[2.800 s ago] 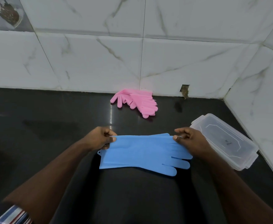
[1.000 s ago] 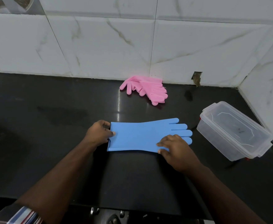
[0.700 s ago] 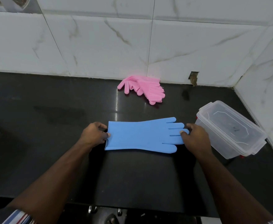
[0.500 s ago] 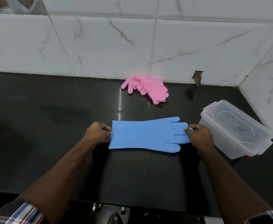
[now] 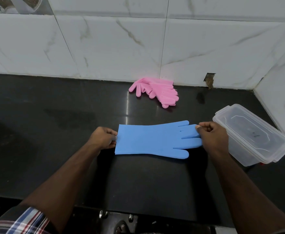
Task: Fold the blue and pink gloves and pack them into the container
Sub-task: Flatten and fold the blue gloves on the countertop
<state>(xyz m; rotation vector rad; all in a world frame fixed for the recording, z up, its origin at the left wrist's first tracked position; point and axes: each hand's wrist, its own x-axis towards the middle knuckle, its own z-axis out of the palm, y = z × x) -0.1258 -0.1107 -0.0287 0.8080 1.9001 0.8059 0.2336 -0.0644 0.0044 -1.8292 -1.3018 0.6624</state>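
Note:
The blue gloves [image 5: 152, 141] lie flat and stacked on the black counter, cuff to the left, fingers to the right. My left hand [image 5: 103, 137] pinches the cuff edge. My right hand [image 5: 211, 135] pinches the fingertips and lifts them slightly off the counter. The pink gloves [image 5: 155, 91] lie bunched near the back wall, beyond the blue ones. A clear plastic container [image 5: 249, 134] with its lid on sits just right of my right hand.
The black counter [image 5: 54, 124] runs left and toward me, ending at a front edge below my forearms. White marble tiles [image 5: 121, 44] close off the back and the right side, forming a corner behind the container.
The gloves were laid flat on the counter from a raised hold. My right hand moved from pressing the palm area to gripping the fingertips, which now curl up a little.

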